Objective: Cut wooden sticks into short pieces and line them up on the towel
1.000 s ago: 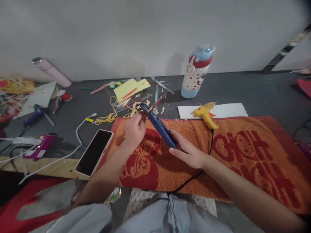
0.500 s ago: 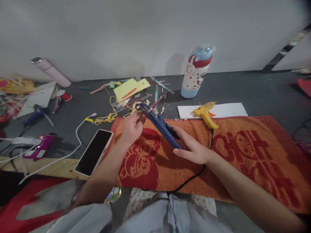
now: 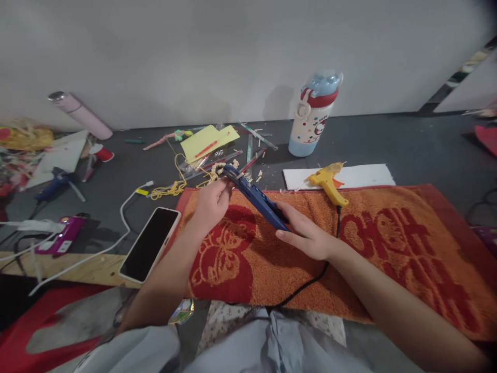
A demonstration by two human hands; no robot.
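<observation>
Here you are, mid-work by the look of it: small pale pieces [image 3: 259, 174] already lie loose on the dark surface [image 3: 373, 140], just beyond the orange towel [image 3: 267, 280], and the blue tool [image 3: 258, 200] is up between your hands, so this seems unfinished; how much is left, nothing here shows! The yellow glue gun [image 3: 326, 180] lies off to the right, across the white board [image 3: 368, 176] and the towel's far edge, out of your hands. Now the pose: the tool slants above the towel, near right to far left. Your right hand [image 3: 308, 238] has its grip wrapped on the near end, forearm angled in from the near right corner. Your left hand [image 3: 212, 202] is at the far tip, fingers curled inward; whether that grip pinches anything, I can't tell from this angle
</observation>
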